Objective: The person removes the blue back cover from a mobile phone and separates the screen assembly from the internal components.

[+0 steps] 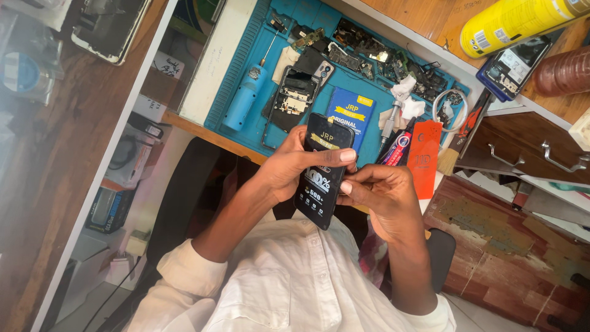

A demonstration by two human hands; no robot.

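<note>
My left hand point(284, 169) grips a black flat rectangular pack point(324, 174) with gold and white print, its thumb laid across the front. My right hand point(382, 192) touches the pack's right edge with thumb and fingertips. Both hands hold it above my lap, just in front of the desk edge. Behind it on the blue work mat point(246, 46) lie an opened phone frame point(294, 93) and a blue box point(351, 112).
A blue electric screwdriver point(244, 98), small phone parts point(369, 52), an orange card point(425, 154), a tube point(398, 149) and a brush point(456, 142) lie on the mat. A yellow can point(516, 21), a phone point(515, 61) and a brown bottle point(564, 71) sit at the right, above drawers point(522, 150).
</note>
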